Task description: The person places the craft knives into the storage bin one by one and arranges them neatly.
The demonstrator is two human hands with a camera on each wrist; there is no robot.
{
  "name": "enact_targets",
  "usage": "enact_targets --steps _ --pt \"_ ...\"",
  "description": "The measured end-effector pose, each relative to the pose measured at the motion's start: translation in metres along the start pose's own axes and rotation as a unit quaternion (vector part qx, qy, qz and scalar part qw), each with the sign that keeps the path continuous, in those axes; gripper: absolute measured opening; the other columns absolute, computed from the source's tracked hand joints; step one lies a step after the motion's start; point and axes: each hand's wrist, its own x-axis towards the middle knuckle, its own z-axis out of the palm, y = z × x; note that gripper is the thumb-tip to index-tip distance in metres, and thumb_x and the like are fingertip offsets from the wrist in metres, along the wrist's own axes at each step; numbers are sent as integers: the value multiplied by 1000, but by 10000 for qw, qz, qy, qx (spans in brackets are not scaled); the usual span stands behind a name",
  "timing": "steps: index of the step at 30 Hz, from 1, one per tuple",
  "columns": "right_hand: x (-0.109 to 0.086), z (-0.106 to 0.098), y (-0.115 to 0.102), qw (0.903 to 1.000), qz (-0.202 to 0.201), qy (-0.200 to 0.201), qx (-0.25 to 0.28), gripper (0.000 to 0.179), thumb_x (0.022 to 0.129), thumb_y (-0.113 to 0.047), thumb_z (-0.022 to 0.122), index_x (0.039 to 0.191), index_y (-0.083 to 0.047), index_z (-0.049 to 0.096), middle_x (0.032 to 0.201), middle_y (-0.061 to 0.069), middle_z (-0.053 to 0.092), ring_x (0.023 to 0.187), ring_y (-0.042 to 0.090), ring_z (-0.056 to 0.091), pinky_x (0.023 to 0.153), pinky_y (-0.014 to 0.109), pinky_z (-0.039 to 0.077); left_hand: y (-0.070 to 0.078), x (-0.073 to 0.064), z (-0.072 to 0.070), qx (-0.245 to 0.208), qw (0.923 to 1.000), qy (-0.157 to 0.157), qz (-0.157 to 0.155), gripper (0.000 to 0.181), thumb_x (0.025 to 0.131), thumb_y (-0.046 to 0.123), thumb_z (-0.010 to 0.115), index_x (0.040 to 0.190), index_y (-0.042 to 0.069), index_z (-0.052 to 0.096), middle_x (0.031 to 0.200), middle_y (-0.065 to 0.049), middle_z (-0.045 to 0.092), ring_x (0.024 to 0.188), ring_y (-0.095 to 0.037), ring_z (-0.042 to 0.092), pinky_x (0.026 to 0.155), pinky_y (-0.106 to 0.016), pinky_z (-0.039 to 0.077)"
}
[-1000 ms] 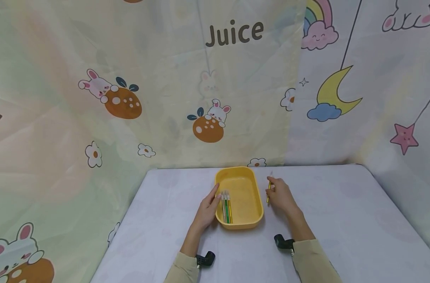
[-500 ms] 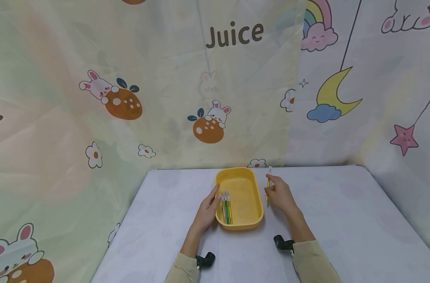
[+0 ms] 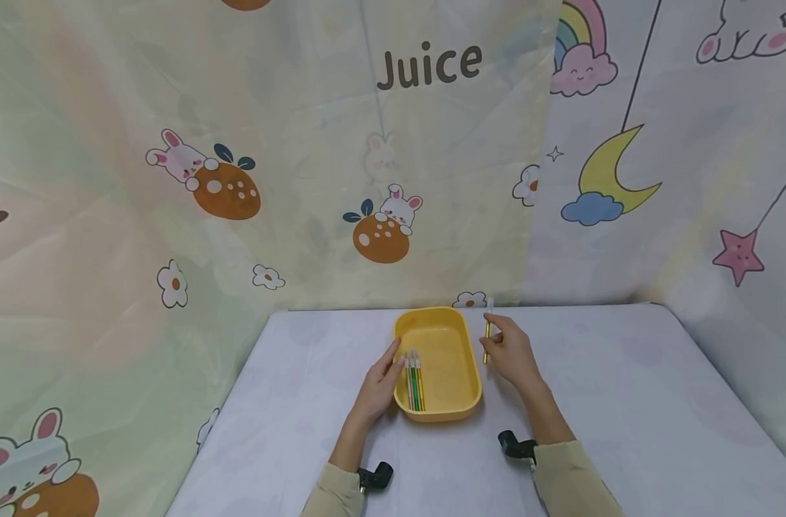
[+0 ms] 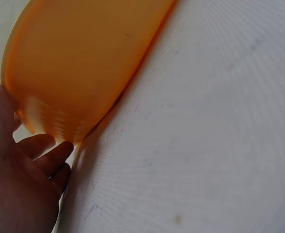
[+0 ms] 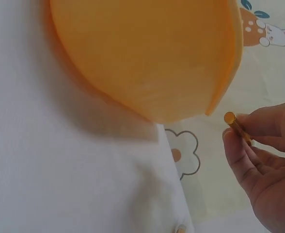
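Observation:
A yellow tray (image 3: 449, 373) lies on the white-covered table. My left hand (image 3: 375, 384) grips its left rim, thumb at the rim and fingers along the outer wall, as the left wrist view also shows. Inside the tray, against its left side, several slim pencils (image 3: 415, 388) lie side by side, green and yellow with pale tips. Just right of the tray, my right hand (image 3: 511, 352) pinches a yellow pencil (image 3: 486, 352) between thumb and fingers, its pale tip pointing to the back. In the right wrist view the gold-coloured end of that pencil (image 5: 229, 117) sticks out toward the camera.
The table (image 3: 626, 402) has a pale cloth and ends at a printed curtain (image 3: 302, 179) along the back. Black wrist cameras sit on both wrists, the left camera (image 3: 376, 475) and the right camera (image 3: 516, 445) standing over the tabletop.
My right hand has shifted slightly left toward the tray, and the pencil in it has risen a little toward the back. My left hand, the tray and the pencils inside stay put.

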Motion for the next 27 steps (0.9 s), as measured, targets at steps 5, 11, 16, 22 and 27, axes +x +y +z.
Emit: enact_targets --steps 5,11,16,22,27 --pt "-1 1 -7 9994 -26 113 341 53 95 -5 73 146 -7 58 133 17 62 91 24 68 64 18 55 2 -2 1 -93 10000 -3 21 55 110 39 50 163 27 36 168 4 34 159 -22 27 131 -50 22" --pt "-5 3 -22 9975 -226 147 655 53 95 -2 74 146 -6 60 136 18 62 94 26 70 69 14 56 2 -3 1 -119 9999 -10 11 56 110 39 50 163 27 36 168 4 34 159 -22 27 131 -51 22" --pt "-9 11 -35 9963 -371 36 781 54 93 -1 76 144 -4 60 140 18 61 96 27 70 72 12 56 1 -3 -1 -55 10000 -16 7 55 111 39 48 164 26 35 169 4 33 159 -23 26 131 -50 21" --pt "-11 23 -41 9965 -426 -146 699 54 94 -4 76 145 -9 61 141 14 61 95 22 68 74 16 59 -3 -3 -2 -19 10000 5 3 55 112 38 46 164 25 34 169 5 33 159 -22 26 131 -49 21" --pt "-13 26 -42 9968 -456 -83 651 54 94 -5 77 145 -9 61 141 13 61 99 23 67 80 23 63 -1 -2 -1 16 10000 -43 31 56 112 39 46 164 25 34 169 5 33 159 -21 27 131 -48 22"
